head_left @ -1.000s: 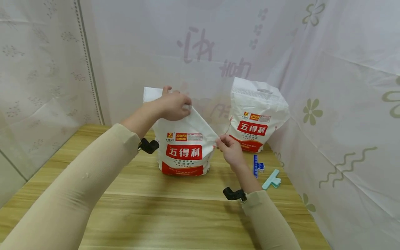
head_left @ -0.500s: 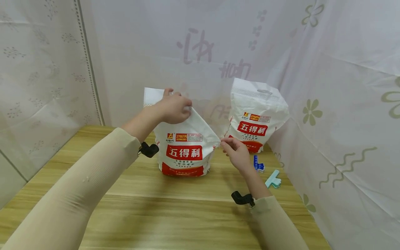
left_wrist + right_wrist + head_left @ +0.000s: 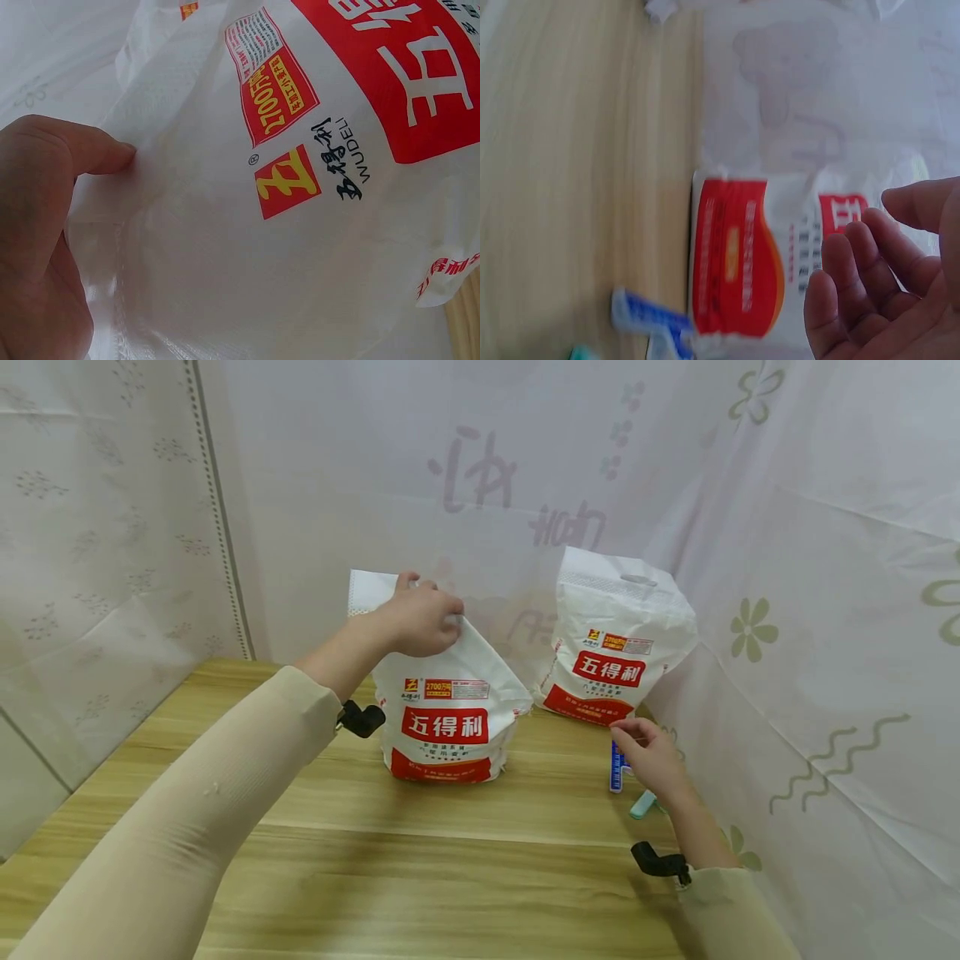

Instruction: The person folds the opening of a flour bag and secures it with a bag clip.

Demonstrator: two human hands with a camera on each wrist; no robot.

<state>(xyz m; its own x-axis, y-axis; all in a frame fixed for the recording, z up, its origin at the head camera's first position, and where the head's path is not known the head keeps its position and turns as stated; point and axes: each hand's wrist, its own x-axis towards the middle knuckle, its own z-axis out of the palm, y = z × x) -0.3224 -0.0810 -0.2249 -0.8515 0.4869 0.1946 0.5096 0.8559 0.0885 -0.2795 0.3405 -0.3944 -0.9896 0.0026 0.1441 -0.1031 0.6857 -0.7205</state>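
A white flour bag with red printing (image 3: 446, 739) stands on the wooden table. My left hand (image 3: 422, 620) grips its top edge from above. The bag's top right corner is folded down, so its upper right side runs slantwise. In the left wrist view, my thumb presses against the white plastic (image 3: 187, 247). My right hand (image 3: 651, 756) holds nothing and hovers by a blue bag clip (image 3: 617, 770) and a mint-green bag clip (image 3: 642, 804). It partly covers both clips. The right wrist view shows its fingers (image 3: 855, 262) loosely bent, thumb apart from them.
A second flour bag (image 3: 611, 672) with a handle hole in its top stands behind my right hand. Patterned white curtains (image 3: 337, 468) hang around the back and sides of the wooden table (image 3: 360, 877).
My right hand has let go of the bag's folded corner and moved right, over the clips. My left hand keeps its grip on the top edge.
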